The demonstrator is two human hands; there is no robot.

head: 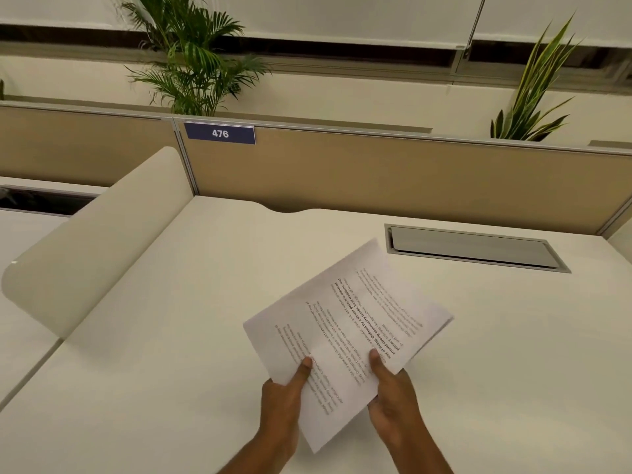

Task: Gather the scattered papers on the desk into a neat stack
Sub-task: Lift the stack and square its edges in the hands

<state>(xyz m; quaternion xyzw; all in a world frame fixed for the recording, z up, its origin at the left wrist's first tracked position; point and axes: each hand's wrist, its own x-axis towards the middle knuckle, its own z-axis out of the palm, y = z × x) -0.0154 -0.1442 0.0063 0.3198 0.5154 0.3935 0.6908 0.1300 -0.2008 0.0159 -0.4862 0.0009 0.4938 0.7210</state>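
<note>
Resting between both hands [337,395], papers [349,333] above desk [171,336].

Papers [349,323] held over the desk [171,336] by the left hand [284,395] and right hand [393,388], hatch [472,246] behind-right of the papers, divider [95,237] left, partition [376,165] behind.

Print on papers [349,323] too blurred to read — forearms cut off by bottom edge.

Printed papers [352,323] in both hands, left [284,398] and right [393,395], above the white desk [171,336].
</note>
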